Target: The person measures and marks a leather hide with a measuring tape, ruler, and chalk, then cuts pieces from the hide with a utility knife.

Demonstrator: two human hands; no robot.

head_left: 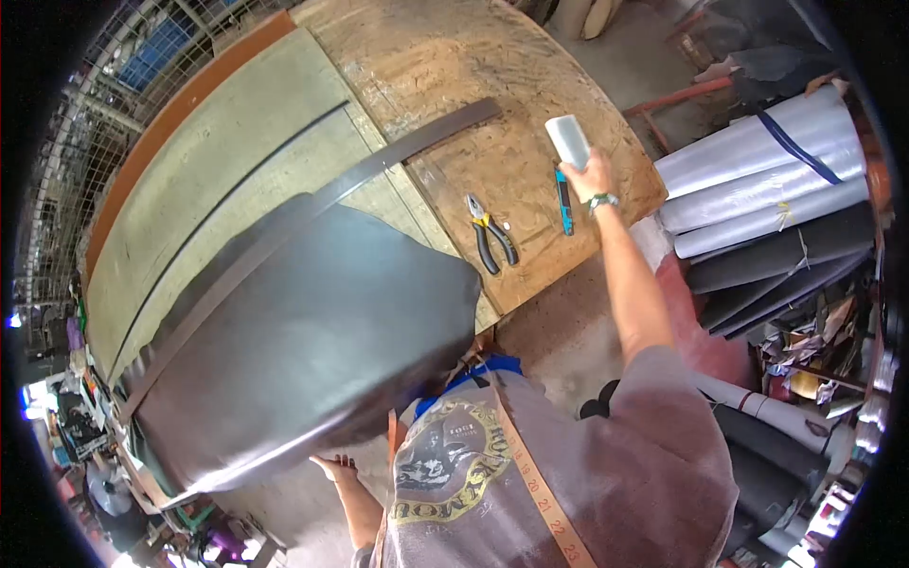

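My right hand [592, 176] grips the lower end of a white, translucent oblong block [567, 141] over the wooden board. Just left of that hand lies a blue and black utility knife [565, 204]. A pair of pliers [490, 234] with black and yellow handles rests further left, beside a small white bit. Low on the left, my left hand [336, 466] hangs by the front edge of a large dark leather hide [322, 293], fingers apart and holding nothing. Across the hide and onto the board runs a long dark strip [379, 163].
The table joins a pale green surface [256, 123] to a worn wooden board [454, 57]. Silver rolls [757, 156] and dark rolls [786, 251] are stacked on the right. A measuring tape [540, 488] hangs over my shirt. Wire mesh [104, 104] stands along the far left.
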